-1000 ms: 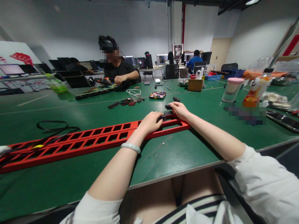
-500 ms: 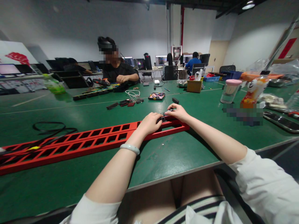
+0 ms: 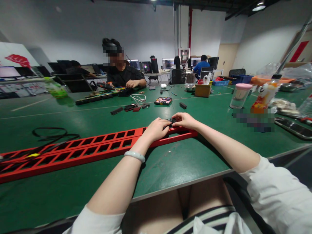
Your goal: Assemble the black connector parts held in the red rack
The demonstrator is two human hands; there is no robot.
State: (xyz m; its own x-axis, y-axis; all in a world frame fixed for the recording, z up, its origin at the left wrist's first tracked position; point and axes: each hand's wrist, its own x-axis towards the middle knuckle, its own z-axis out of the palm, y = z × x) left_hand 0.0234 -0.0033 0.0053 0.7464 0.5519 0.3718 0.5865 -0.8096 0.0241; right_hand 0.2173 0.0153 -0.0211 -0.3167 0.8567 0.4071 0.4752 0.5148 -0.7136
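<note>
On the green table [image 3: 185, 162], close to its near edge, we rest both hands at the right end of a long red frame [image 3: 97, 148] that lies flat and runs far to our left. Our left hand [image 3: 157, 128] sits curled on top of the frame, and our right hand [image 3: 185, 119] meets it from the other side; between them is a small black part [image 3: 172, 121], which the fingers of both hands pinch. We judge that the frame lies flat so its open slots face up, and that the two hands come together because the part is too small for one hand to steady.

Farther away stands a clear jar with a pink lid [image 3: 240, 95]; what is inside we cannot tell. A yellow box [image 3: 203, 88] holds something white that sticks out at the top. A small flat tray [image 3: 163, 100] holds mixed coloured pieces, too small to name. Loose black pieces [image 3: 126, 108] and a white cable [image 3: 138, 97] lie near it. Across the table another person [image 3: 122, 73] works with their own hands on dark strips.
</note>
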